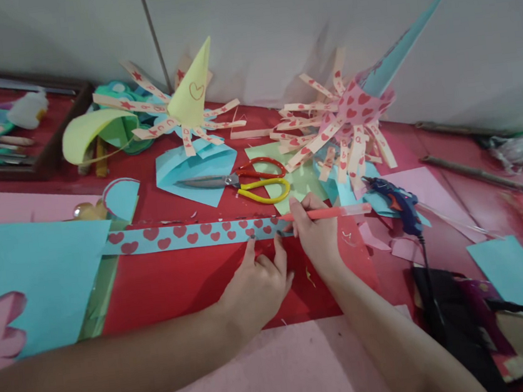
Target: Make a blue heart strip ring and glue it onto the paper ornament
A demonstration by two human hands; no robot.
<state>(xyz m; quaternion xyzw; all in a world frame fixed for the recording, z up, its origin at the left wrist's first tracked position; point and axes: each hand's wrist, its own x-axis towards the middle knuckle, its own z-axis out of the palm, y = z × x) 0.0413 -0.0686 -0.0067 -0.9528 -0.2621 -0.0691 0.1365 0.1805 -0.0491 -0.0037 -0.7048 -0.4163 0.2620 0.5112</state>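
Note:
A long blue paper strip (185, 235) covered with red hearts lies across a red sheet (172, 288). My left hand (258, 283) rests on the red sheet with its fingertips pressing the strip's right end, fingers spread. My right hand (315, 231) is closed on a red pen (334, 211), whose tip touches the strip's right end. The pen's shaft points right, toward a blue glue gun (397, 202).
Scissors (245, 180) with red and yellow handles lie behind the strip on blue paper. Two paper cone crafts with heart strips, a yellow one (191, 94) and a pink-blue one (351, 113), stand at the back. A large blue sheet (30, 279) lies left. A black bag (459, 318) sits at right.

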